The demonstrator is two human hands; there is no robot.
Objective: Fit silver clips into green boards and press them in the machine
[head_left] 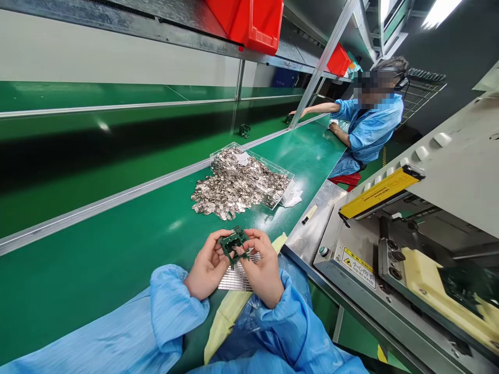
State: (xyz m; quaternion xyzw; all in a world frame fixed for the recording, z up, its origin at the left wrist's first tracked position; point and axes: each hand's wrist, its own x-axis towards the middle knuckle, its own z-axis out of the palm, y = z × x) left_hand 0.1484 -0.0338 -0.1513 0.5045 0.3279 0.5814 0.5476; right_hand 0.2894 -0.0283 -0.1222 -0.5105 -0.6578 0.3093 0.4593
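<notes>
Green-matted workbench [89,306] under red bins [245,23]; left grip [208,265] and right grip [265,267] clamped on a green frame [234,246].

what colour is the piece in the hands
The piece is dark green, best seen in the head view.

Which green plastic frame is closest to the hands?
The dark green plastic frame held between the left hand and right hand; the other dark green frame sits far away, beyond the clear plastic tray.
</notes>
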